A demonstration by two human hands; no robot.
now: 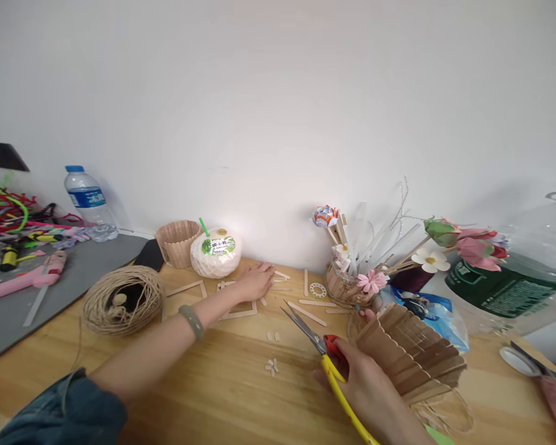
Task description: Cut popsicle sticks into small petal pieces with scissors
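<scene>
Head view, left to right: coil of rough jute twine (123,301) on the wooden table (222,389); left hand (254,281), arm stretched forward, lies flat and spread, gripping nothing, on thin pale craft sticks (238,312) beside a white faceted coconut drink (215,253). Right hand (368,386) is clasped round the yellow-handled scissors (322,355), blades slightly parted and pointing up-left, just beside a ribbed stick-built basket (410,352); paper flowers (373,281) stand behind.

Illumination is bright, soft and even, with a washed-out white wall (278,93) and a glare patch just behind the coconut drink (215,252). Shadows are faint. Wide-angle distortion bends and softens objects toward the frame edges, far from the coconut drink.
</scene>
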